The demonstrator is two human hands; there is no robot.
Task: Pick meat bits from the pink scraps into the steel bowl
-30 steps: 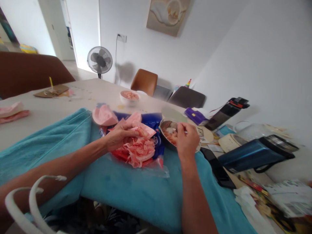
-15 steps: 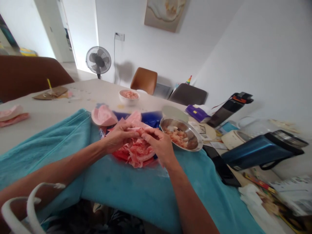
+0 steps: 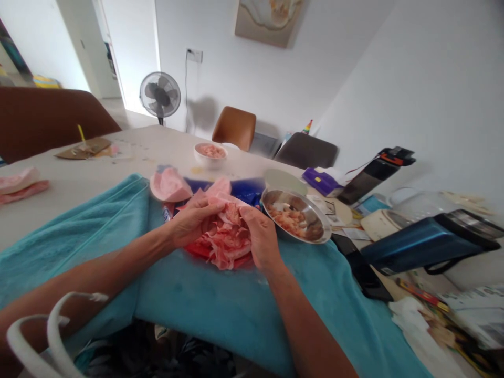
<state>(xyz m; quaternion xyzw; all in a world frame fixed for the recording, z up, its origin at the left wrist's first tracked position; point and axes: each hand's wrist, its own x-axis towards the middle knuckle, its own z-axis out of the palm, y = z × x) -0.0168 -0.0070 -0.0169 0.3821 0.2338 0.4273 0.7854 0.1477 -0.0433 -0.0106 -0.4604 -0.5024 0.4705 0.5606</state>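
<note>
In the head view, the left hand [image 3: 195, 218] and the right hand [image 3: 262, 231] face each other near the middle of the table [image 3: 165, 144], each pinching a crumpled pink sheet [image 3: 233, 214] between thumb and fingers. The sheet is just above a heap of ruffled pink pieces [image 3: 222, 247], which lies over something red on a teal towel [image 3: 212, 304]. A blue plastic packet [image 3: 246, 190] shows beyond the hands, and a cupped pink piece [image 3: 170, 185] sits to its left. Just right of the right hand, a tilted metal bowl [image 3: 314, 212] holds pinkish-orange shreds [image 3: 289, 218]. Farther off, a white bowl [image 3: 210, 162] holds more pink bits. Along the right side are a smartphone [image 3: 362, 270] and, leaning in view, a blue tumbler [image 3: 409, 241]; a standing fan [image 3: 160, 94] is at the far left.
</note>
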